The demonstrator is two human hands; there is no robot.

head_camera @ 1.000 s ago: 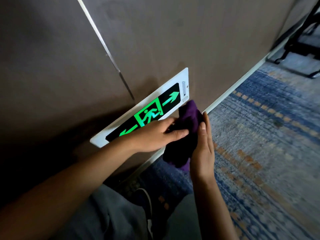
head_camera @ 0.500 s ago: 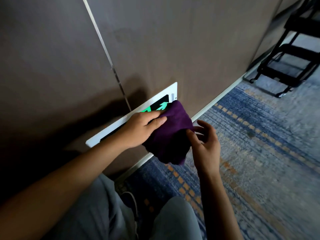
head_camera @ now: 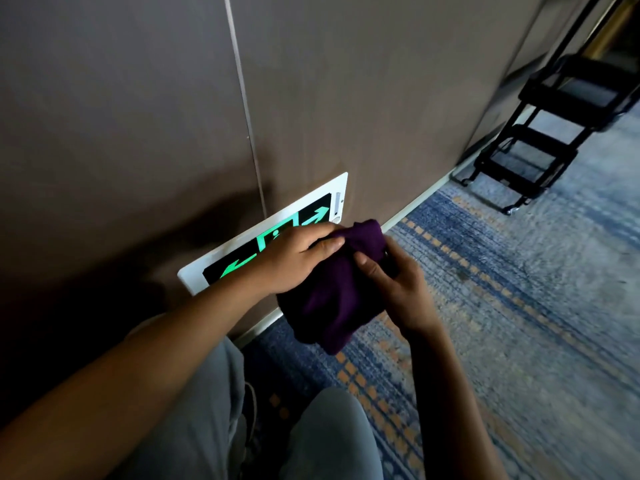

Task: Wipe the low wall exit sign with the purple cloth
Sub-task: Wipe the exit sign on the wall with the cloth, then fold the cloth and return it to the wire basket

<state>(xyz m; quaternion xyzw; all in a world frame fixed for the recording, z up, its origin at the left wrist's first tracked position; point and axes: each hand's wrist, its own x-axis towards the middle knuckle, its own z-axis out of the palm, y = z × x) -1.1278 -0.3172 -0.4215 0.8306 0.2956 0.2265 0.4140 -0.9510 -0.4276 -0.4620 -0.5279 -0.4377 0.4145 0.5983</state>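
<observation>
The exit sign (head_camera: 313, 207) is a white-framed plate with glowing green arrows and a running figure, set low in the brown wall just above the skirting. My left hand (head_camera: 294, 259) covers its middle and grips the top of the purple cloth (head_camera: 334, 296). My right hand (head_camera: 398, 282) pinches the bunched upper right part of the same cloth. The cloth hangs between both hands, in front of the sign's lower right corner; whether it touches the sign I cannot tell.
The brown wall panels (head_camera: 381, 98) have a thin metal seam running down to the sign. A black metal folding rack (head_camera: 540, 140) stands against the wall at the far right. Blue and orange patterned carpet (head_camera: 519, 306) covers the floor. My grey-trousered knees (head_camera: 332, 441) are below.
My right hand went from open beside the cloth to gripping its bunched top. The cloth dropped slightly off the sign, uncovering the right arrow and part of the running figure.
</observation>
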